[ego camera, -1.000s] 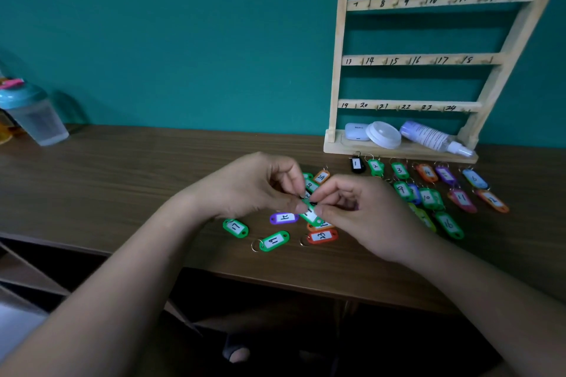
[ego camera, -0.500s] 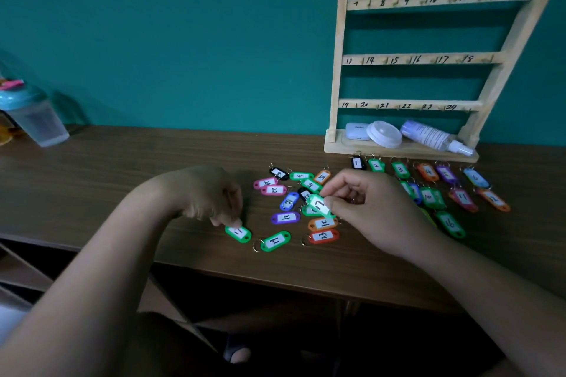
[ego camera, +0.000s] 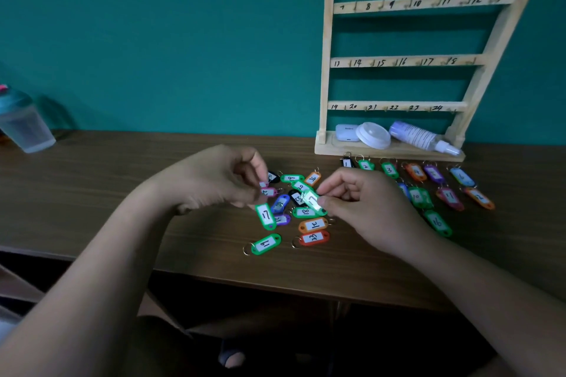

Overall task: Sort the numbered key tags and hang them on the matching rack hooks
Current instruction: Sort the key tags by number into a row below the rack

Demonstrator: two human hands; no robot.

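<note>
Sorting is judged partly done. Coloured plastic key tags point(ego camera: 416, 173) with low numbers are laid in rows on the brown wooden table point(ego camera: 122, 180) before the pale wooden rack point(ego camera: 407, 61), and a mixed heap of tags point(ego camera: 312, 225) is seen between the hands. A green plastic tag marked 17 point(ego camera: 266, 216) is pinched by the curled fingers of the left hand point(ego camera: 214, 180). A second green tag point(ego camera: 313, 201), its number blurred, is pinched by the right hand point(ego camera: 364, 205). No tag is seen on the visible hooks, so all hanging remains.
</note>
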